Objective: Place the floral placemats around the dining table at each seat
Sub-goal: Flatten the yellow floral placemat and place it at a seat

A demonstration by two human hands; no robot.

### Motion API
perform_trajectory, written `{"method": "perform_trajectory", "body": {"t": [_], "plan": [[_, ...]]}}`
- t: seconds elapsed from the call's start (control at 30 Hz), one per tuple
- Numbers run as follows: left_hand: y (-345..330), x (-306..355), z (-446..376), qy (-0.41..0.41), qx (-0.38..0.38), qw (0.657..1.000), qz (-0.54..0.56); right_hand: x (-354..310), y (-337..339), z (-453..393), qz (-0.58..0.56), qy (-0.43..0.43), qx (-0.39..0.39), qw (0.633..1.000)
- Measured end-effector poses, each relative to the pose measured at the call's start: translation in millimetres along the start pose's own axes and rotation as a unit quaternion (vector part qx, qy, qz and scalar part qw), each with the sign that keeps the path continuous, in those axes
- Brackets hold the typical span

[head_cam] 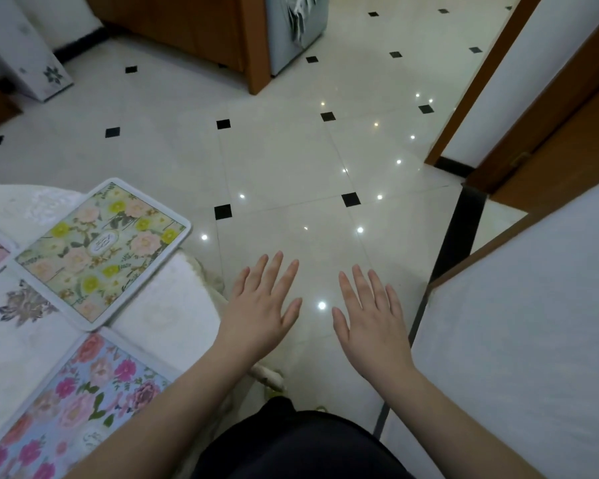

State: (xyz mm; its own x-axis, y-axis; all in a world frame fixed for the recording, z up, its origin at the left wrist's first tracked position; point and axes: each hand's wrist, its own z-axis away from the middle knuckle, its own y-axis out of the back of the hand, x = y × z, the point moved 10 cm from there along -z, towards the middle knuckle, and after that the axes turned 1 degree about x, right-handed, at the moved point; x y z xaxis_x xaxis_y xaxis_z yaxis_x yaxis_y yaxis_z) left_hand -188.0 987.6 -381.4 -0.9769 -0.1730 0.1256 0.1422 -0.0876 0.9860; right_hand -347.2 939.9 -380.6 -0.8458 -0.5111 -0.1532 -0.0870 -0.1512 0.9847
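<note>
Both hands, left hand (261, 302) and right hand (370, 316), hover spread and empty beyond the worktop (159, 316) edge, where three floral placemats (101, 250) already lie, suggesting placement is nearly finished.

Pale tiled floor (291, 160) with black diamond insets — wooden cabinet (194, 29) beyond.

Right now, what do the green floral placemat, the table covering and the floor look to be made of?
The green floral placemat looks like a stiff printed sheet, perhaps plastic or coated board: flat, with rounded corners and a pale border. The table covering seems a white embossed fabric or vinyl; faint raised patterns show. The floor looks like polished ceramic tile, since it mirrors points of light.
</note>
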Motion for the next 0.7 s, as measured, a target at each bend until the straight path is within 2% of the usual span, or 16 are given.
{"method": "perform_trajectory", "body": {"t": [0.43, 0.7], "plan": [[16, -60, -104, 0.059, 0.021, 0.998, 0.021, -14, 13, -141, 0.018, 0.064, -0.022, 0.998], [26, -72, -165, 0.072, 0.022, 0.997, 0.036, -5, 25, -203, 0.026, 0.063, -0.023, 0.997]]}}
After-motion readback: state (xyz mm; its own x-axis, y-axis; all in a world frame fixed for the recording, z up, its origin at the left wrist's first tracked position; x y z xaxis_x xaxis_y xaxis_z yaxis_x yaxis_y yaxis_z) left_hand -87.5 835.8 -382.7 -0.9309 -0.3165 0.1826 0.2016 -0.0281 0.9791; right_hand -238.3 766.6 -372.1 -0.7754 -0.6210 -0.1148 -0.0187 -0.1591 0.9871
